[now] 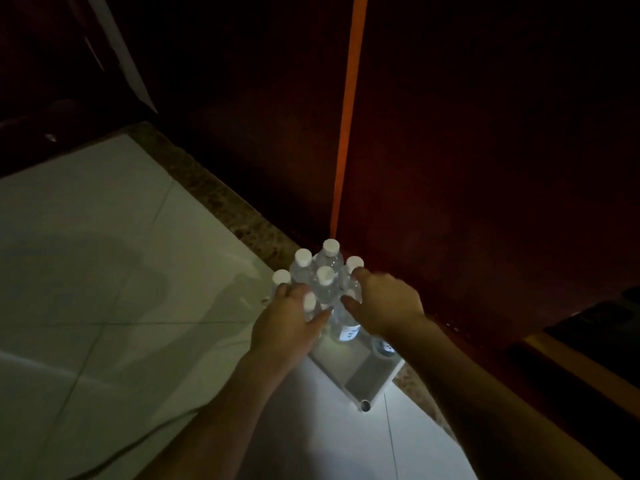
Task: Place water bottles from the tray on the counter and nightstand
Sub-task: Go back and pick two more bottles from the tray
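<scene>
crowding upright, caps up, water bottles fill tray on tiled floor beside dark wall; left hand and right hand fingers spread, touching bottles, grip unclear.

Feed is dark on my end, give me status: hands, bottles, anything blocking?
Both hands on the bottle cluster: left hand, right hand. Bottles upright in white tray on floor. Grip unclear. Nothing blocking.

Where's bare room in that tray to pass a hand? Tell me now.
Bare patch: the near end of the tray, between the bottles and its front rim. Crowded: the far end, where bottles stand packed together with the left hand and right hand on them.
</scene>
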{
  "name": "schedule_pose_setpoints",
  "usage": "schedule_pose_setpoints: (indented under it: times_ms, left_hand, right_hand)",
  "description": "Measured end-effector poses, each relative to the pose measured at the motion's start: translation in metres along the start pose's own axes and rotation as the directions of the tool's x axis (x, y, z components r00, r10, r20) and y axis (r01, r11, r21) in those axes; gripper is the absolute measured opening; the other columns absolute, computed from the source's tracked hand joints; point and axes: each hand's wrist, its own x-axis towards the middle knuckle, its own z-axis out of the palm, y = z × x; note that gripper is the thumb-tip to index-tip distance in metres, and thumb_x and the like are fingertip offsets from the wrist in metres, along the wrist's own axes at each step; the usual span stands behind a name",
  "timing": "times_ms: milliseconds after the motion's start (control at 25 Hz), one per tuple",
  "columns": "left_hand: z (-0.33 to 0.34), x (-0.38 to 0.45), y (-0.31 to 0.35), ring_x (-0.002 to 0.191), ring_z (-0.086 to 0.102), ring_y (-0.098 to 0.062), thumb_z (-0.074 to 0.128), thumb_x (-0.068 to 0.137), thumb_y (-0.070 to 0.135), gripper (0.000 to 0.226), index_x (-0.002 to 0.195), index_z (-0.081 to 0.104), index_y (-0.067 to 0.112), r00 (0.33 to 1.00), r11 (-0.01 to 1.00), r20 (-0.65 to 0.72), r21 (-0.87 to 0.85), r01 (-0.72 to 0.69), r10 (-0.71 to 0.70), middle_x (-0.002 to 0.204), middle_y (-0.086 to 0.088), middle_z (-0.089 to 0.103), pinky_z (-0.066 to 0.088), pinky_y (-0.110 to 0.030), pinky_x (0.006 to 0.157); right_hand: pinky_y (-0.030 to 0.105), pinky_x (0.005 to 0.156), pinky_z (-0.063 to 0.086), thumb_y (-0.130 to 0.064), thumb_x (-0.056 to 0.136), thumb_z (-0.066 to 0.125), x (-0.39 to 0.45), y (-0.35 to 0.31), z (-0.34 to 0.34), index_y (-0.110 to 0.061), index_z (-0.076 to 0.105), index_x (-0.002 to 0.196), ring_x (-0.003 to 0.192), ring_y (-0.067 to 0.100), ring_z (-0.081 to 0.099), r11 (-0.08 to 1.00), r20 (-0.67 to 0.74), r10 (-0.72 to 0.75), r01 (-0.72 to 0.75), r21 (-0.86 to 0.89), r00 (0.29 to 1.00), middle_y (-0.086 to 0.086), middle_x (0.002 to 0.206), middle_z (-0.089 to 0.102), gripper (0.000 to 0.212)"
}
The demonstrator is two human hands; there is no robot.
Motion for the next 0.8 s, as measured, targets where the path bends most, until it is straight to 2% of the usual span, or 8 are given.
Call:
schedule_pose_setpoints:
  times_ms: [120, 320, 400, 480, 560, 640, 720, 800]
  left_hand:
    - [0.016, 0.012, -0.015, 0.089, 0.066, -0.020, 0.055, 0.091, 0.053, 0.041, 0.116, 0.059, 0.020, 0.998, 0.990, -0.060, 0.138, 0.008, 0.000, 0.112, -0.005, 0.064, 0.057, -0.032, 0.071]
    - [0.008, 0.020, -0.006, 0.089, 0.070, -0.013, 0.046, 0.099, 0.047, 0.036, 0.116, 0.056, 0.017, 0.999, 0.970, 0.038, 0.244, -0.021, 0.012, 0.102, -0.002, 0.074, 0.053, -0.021, 0.073]
    - [-0.029, 0.013, 0.011, 0.084, 0.067, -0.010, 0.050, 0.098, 0.044, 0.034, 0.116, 0.055, 0.016, 0.998, 0.970, 0.067, 0.243, -0.010, -0.007, 0.103, -0.002, 0.073, 0.043, -0.012, 0.062]
    - [-0.093, 0.003, 0.048, 0.075, 0.063, -0.008, 0.055, 0.095, 0.043, 0.031, 0.111, 0.056, 0.017, 1.000, 0.984, 0.015, 0.176, -0.001, -0.001, 0.093, 0.000, 0.072, 0.035, -0.010, 0.054]
    - [-0.181, -0.010, 0.104, 0.073, 0.067, -0.013, 0.066, 0.089, 0.036, 0.030, 0.110, 0.062, 0.014, 0.995, 0.997, -0.092, 0.076, -0.033, 0.040, 0.086, -0.002, 0.074, 0.042, -0.016, 0.058]
    - [-0.293, -0.012, 0.176, 0.070, 0.069, -0.014, 0.075, 0.083, 0.023, 0.031, 0.109, 0.067, 0.009, 0.961, 0.988, -0.233, 0.001, -0.155, 0.151, 0.084, -0.006, 0.075, 0.044, -0.017, 0.064]
    - [-0.409, -0.010, 0.253, 0.072, 0.062, 0.006, 0.072, 0.083, 0.026, 0.022, 0.103, 0.067, 0.017, 0.898, 0.958, -0.372, -0.066, -0.280, 0.236, 0.083, 0.009, 0.070, 0.037, -0.002, 0.066]
    - [-0.526, -0.001, 0.333, 0.082, 0.056, 0.011, 0.064, 0.084, 0.037, 0.022, 0.102, 0.061, 0.026, 0.882, 0.929, -0.386, -0.136, -0.344, 0.270, 0.089, 0.019, 0.058, 0.038, -0.001, 0.068]
  right_hand:
    - [0.037, 0.073, 0.051, -0.046, 0.093, 0.059, 0.004, 0.008, 0.025, -0.021, 0.051, 0.129, 0.100, 0.029, 0.065, 1.000, 0.065, 0.003, -0.002, -0.021, 0.998, 0.009, 0.114, 0.066, 0.044]
    - [0.036, 0.074, 0.048, -0.044, 0.095, 0.057, 0.006, -0.005, 0.015, -0.015, 0.051, 0.124, 0.103, 0.027, 0.064, 0.996, 0.106, -0.074, 0.079, -0.047, 0.992, 0.007, 0.118, 0.067, 0.041]
    - [0.035, 0.077, 0.046, -0.046, 0.094, 0.058, -0.001, -0.015, -0.029, -0.017, 0.053, 0.126, 0.103, 0.027, 0.065, 0.996, 0.086, -0.092, 0.093, -0.009, 0.992, 0.006, 0.119, 0.067, 0.043]
    - [0.031, 0.077, 0.044, -0.050, 0.090, 0.062, -0.012, -0.032, -0.103, -0.022, 0.059, 0.122, 0.101, 0.024, 0.066, 0.989, 0.037, -0.146, 0.144, 0.036, 0.989, 0.002, 0.116, 0.069, 0.042]
    - [0.027, 0.069, 0.036, -0.051, 0.085, 0.066, -0.026, -0.062, -0.204, -0.026, 0.065, 0.103, 0.090, 0.020, 0.066, 0.969, -0.038, -0.230, 0.233, 0.079, 0.972, -0.003, 0.102, 0.071, 0.031]
    - [0.026, 0.063, 0.033, -0.047, 0.080, 0.070, -0.040, -0.104, -0.327, -0.024, 0.066, 0.088, 0.077, 0.017, 0.062, 0.942, -0.126, -0.272, 0.291, 0.168, 0.954, -0.005, 0.085, 0.068, 0.025]
    - [0.029, 0.060, 0.037, -0.042, 0.080, 0.073, -0.053, -0.144, -0.449, -0.022, 0.067, 0.084, 0.070, 0.015, 0.057, 0.909, -0.236, -0.290, 0.344, 0.235, 0.928, -0.006, 0.079, 0.065, 0.022]
    - [0.032, 0.061, 0.044, -0.040, 0.082, 0.072, -0.063, -0.185, -0.576, -0.018, 0.067, 0.086, 0.070, 0.015, 0.057, 0.856, -0.321, -0.292, 0.395, 0.333, 0.901, -0.005, 0.080, 0.062, 0.023]
